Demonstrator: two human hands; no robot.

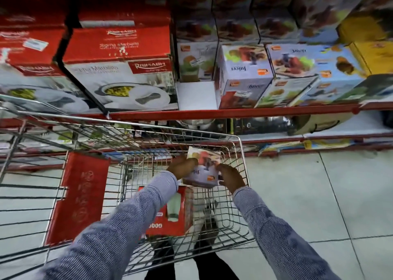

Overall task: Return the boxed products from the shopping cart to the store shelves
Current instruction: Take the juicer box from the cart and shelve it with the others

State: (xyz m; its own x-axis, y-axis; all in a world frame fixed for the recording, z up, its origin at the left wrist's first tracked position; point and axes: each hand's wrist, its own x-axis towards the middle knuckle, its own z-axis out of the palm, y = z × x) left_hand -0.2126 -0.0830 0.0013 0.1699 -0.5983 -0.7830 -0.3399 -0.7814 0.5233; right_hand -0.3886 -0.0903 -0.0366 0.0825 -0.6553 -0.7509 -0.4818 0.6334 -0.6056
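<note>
Head view, looking down into a wire shopping cart [241, 152] parked against red-edged store shelves [234, 112].

Left hand [182, 166] and right hand [230, 177] both grip a small white box [202, 169] with fruit pictures, one hand on each side, fingers pressed against its faces. Box is tilted, inside the cart near its far right corner, raised above the cart floor. Both arms in striped blue sleeves [276, 233].

Cart contents: a red box [170, 211] lying on the cart floor nearer the person, partly under the left forearm, print on it upside down. A flat red panel [78, 196] stands along the cart's left side. Dark shapes show through the mesh below; cannot tell what they are.

Shelf above the cart rim: large red-and-white boxes [119, 67] marked "Rishabh" stacked at left, showing dishes of food. To their right, smaller white and blue boxes [244, 75] with fruit pictures like the held one, some upright, some tipped over. A bare white gap [195, 94] sits between the two groups. Yellow boxes [372, 52] at the far right end.

Lower shelf holds dim, blurred goods. Pale tiled floor [319, 194] to the right of the cart.
</note>
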